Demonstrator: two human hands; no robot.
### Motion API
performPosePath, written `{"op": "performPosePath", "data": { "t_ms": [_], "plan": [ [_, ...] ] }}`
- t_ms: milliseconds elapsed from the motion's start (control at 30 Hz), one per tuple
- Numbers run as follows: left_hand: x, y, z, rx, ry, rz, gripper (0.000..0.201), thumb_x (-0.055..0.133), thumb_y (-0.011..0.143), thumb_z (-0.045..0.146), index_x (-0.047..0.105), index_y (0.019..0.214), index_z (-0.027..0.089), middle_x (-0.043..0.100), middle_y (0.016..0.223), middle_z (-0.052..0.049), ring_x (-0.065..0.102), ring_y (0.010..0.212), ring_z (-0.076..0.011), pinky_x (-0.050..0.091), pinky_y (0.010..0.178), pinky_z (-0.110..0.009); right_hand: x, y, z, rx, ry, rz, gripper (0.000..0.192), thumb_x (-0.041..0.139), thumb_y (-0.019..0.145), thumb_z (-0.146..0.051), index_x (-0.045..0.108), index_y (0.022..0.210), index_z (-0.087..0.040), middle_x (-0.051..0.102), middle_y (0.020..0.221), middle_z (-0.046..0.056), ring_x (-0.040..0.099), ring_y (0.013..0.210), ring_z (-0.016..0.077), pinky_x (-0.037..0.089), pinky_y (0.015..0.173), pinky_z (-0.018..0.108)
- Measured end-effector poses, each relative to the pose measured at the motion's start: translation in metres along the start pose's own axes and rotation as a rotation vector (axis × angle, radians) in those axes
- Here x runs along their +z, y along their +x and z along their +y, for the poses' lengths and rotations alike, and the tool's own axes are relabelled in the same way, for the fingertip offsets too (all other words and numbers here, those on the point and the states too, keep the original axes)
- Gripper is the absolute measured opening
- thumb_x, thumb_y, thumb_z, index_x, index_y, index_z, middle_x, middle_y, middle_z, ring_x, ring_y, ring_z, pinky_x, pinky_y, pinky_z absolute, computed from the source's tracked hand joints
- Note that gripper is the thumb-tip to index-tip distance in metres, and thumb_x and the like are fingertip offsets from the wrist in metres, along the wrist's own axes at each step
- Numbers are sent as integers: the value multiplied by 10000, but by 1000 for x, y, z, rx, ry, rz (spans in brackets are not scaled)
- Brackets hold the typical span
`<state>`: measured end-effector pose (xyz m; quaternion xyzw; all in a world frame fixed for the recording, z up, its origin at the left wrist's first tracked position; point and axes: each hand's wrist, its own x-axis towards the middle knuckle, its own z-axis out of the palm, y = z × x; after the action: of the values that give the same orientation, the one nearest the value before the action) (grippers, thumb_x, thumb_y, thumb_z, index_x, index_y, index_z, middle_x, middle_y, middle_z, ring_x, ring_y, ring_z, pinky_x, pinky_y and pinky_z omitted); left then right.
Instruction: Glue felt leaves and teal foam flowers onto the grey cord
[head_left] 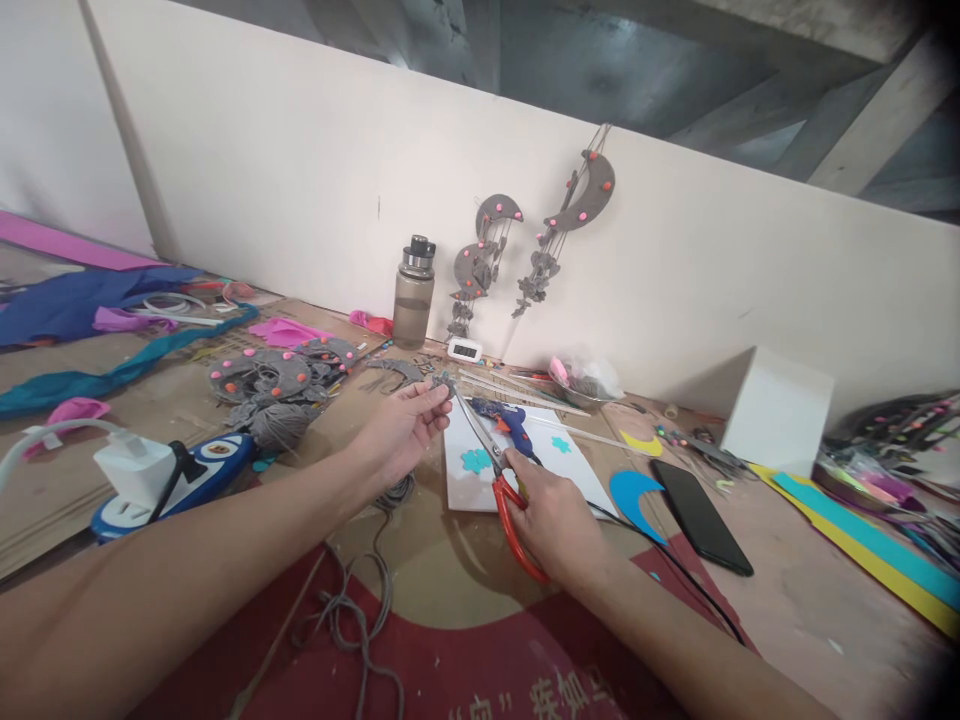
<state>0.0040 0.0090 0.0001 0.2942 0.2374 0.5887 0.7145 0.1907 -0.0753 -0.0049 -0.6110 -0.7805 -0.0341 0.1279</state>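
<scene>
Scissors (pixel 496 456), gripped by the curled right hand (pixel 559 520), point at grey scrap (pixel 444 381); left hand (pixel 401 430) pinches it.

Bare forearms (pixel 247 545), bare fingers (pixel 430 397)

Left hand (pixel 409 425) in a pinch, right hand (pixel 556 515) curled.

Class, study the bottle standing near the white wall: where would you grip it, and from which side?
Probably around the middle of the bottle, coming from the front: it stands upright, its body is roughly cylindrical, and the white wall rises behind it.
</scene>
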Motion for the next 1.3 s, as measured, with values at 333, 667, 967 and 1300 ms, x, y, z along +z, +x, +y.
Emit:
{"op": "performPosePath", "data": {
  "t_ms": [333, 667, 967, 1300],
  "plan": [
    [2, -1, 7, -31, -6, 10, 78, 630, 746, 88, 577, 695, 116, 581, 623, -15, 553, 564, -68, 473, 532, -163, 2, 2, 6, -39, 144, 51, 361, 425, 849, -241, 518, 1196, -199, 677, 977, 82, 649, 887, 202, 477, 747, 280],
    [-6, 11, 24, -55, 99, 33, 69, 602, 704, 86, 555, 659, 111, 539, 589, -12, 458, 453, -51, 405, 428, -165, -5, 4, 15, -64, -80, 130, 480, 479, 848, -284, 422, 1316, -196, 586, 1078, 102, 571, 931, 227, 449, 738, 299],
    [-9, 17, 28, -138, 246, 96, 137, 642, 643, 25, 544, 594, 106, 514, 550, -6, 383, 397, -25, 259, 321, -138, -16, 2, 31, -95, -388, 197, 508, 513, 858, -304, 427, 1355, -243, 604, 1016, 98, 553, 933, 254, 406, 741, 320],
    [-14, 19, 26, -94, 215, 2, 49, 672, 692, 67, 627, 702, 85, 592, 630, -47, 549, 528, -71, 464, 470, -154, -16, 2, 23, -2, 76, 88, 448, 457, 854, -315, 500, 1289, -220, 694, 1002, 69, 633, 862, 193, 452, 750, 276]
  ]
}}
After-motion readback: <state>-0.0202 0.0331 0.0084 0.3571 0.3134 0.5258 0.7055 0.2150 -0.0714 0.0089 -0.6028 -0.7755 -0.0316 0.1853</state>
